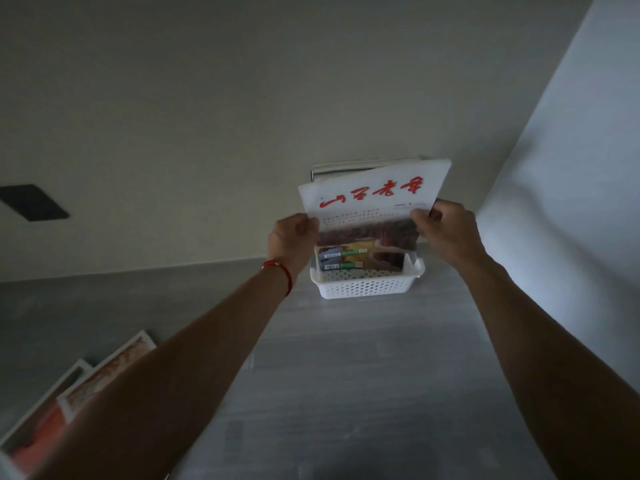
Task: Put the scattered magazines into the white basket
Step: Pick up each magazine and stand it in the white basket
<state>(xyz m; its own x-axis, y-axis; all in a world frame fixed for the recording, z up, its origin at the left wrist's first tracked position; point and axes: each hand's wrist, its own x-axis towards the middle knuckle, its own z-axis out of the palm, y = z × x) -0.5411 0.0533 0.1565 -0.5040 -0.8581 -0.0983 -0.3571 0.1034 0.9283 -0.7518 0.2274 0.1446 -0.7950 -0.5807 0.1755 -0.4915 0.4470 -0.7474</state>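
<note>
Glossy magazine [375, 199], white cover with red brush lettering, upright with its lower edge inside the perforated white plastic basket [367, 287] at the far end of the grey wood-grain floor [346, 375], against the wall. Left hand [292, 239] and right hand [446, 230], arms outstretched, each grip clamped on a side edge. More magazines [79, 386] near left, partly hidden behind the left forearm and cut off.

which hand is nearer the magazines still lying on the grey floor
Left. The left hand grips the red-titled magazine on the side toward the floor magazines; the right hand grips its far edge.
</note>
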